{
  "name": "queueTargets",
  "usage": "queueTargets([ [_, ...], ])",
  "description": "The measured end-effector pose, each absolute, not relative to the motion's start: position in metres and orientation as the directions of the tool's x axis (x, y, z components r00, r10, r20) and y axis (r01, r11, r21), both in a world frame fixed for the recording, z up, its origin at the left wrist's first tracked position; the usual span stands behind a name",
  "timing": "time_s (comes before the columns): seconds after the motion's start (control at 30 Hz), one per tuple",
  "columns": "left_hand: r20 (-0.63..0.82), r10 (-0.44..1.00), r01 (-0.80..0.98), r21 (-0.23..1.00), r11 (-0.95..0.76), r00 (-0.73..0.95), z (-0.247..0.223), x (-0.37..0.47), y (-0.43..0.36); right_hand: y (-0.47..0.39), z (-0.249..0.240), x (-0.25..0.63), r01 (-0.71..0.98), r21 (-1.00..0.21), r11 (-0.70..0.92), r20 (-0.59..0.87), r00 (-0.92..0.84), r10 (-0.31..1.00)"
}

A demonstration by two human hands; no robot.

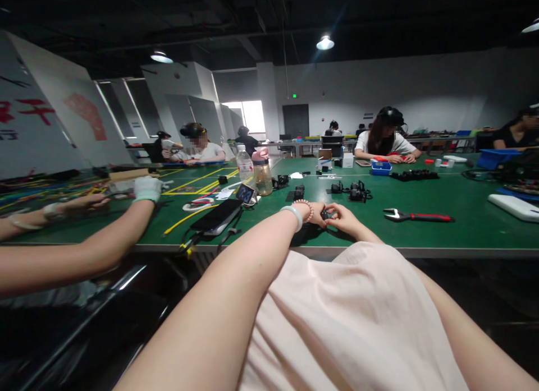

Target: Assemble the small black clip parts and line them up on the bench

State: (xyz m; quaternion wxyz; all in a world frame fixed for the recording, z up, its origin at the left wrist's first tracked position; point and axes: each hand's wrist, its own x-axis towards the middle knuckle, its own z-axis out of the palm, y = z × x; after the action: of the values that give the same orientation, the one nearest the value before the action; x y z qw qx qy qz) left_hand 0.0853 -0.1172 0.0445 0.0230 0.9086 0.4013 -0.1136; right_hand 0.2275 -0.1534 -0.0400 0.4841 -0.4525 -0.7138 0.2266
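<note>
Close to the table's front edge, my left hand (315,213) and my right hand (343,219) meet. Between their fingers is a small black part (324,215), mostly covered, so its exact kind does not show. My left fingers are curled round it, and my right thumb and fingers pinch it from the other side. Just beyond my hands lie several similar black parts with pins or cables, among them one near my left wrist (298,191) and a cluster (357,192) farther right. Pliers with red and black handles (419,216) rest to the right.
Left of my arm are a black phone (219,216) with a cable, a clear bottle (244,165) and a pink-lidded bottle (263,175). A co-worker's gloved hand (147,189) works at far left. A white case (514,207) lies right on the green table (421,237). Others sit opposite.
</note>
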Motion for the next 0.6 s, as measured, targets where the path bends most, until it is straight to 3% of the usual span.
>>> queueTargets([
  [0.2, -0.239, 0.725, 0.740, -0.037, -0.672, 0.646, 0.0468, 0.0836, -0.1209, -0.1542, -0.0407, 0.2263, 0.407, -0.773, 0.487, 0.493, -0.097, 0.865],
  [0.6, -0.216, 0.722, 0.735, -0.028, -0.678, 0.657, 0.0472, 0.0839, -0.1249, -0.1585, -0.0351, 0.2252, 0.535, -0.716, 0.449, 0.489, -0.074, 0.869],
])
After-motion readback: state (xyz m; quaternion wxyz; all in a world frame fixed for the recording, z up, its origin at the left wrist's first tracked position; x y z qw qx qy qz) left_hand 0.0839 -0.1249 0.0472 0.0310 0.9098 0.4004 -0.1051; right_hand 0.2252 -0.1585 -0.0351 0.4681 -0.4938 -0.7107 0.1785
